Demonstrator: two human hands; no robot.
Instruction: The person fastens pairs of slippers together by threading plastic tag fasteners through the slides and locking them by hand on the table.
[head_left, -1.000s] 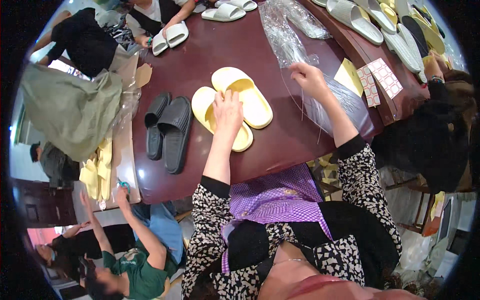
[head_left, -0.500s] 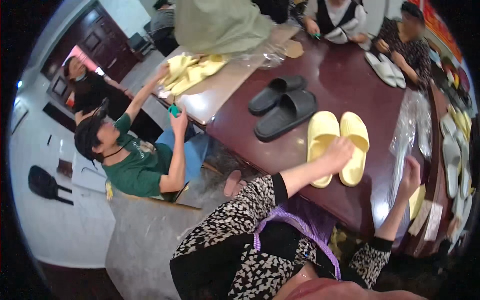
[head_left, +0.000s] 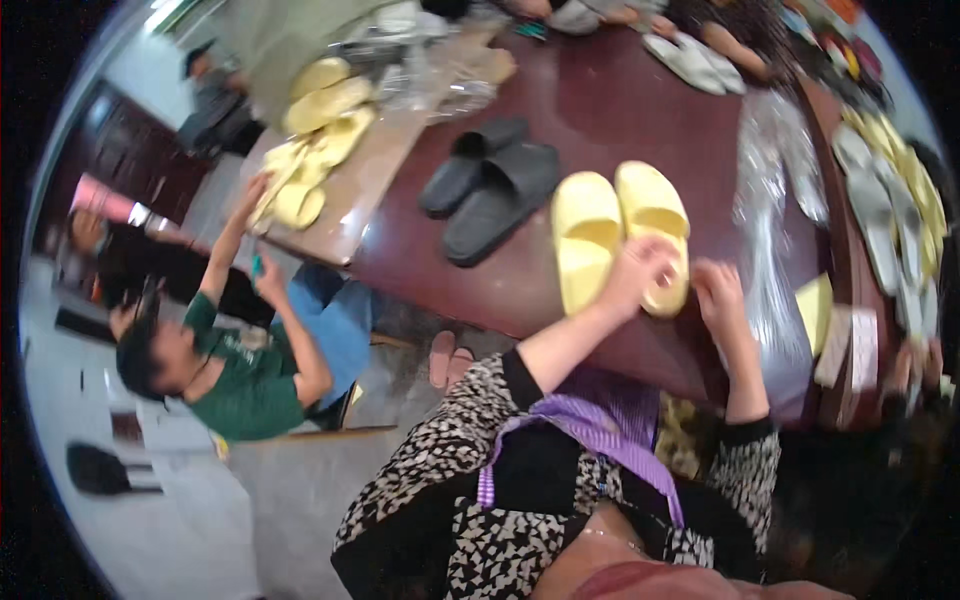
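Note:
A pair of pale yellow slippers lies side by side on the dark red table before me, the left slipper (head_left: 587, 215) and the right slipper (head_left: 654, 195). My left hand (head_left: 640, 275) is over the inner edge of the right slipper, fingers curled in; whatever they may pinch is too small to make out. Just to the right of that slipper, my right hand (head_left: 720, 295) is raised with bent fingers drawn together, and I cannot make out anything in them. To the left rests a pair of black slippers (head_left: 500, 205).
Clear plastic bags (head_left: 765, 220) lie to the right, near a yellow card (head_left: 815, 312) and grey slippers (head_left: 865, 215). A co-worker in green (head_left: 245, 395) reaches to yellow slippers (head_left: 325, 105) on the light table. White slippers (head_left: 692, 62) are at the far side.
My right hand has moved left from beside the plastic bags to near the right yellow slipper. My left hand stays over the slippers. The whole view has shifted.

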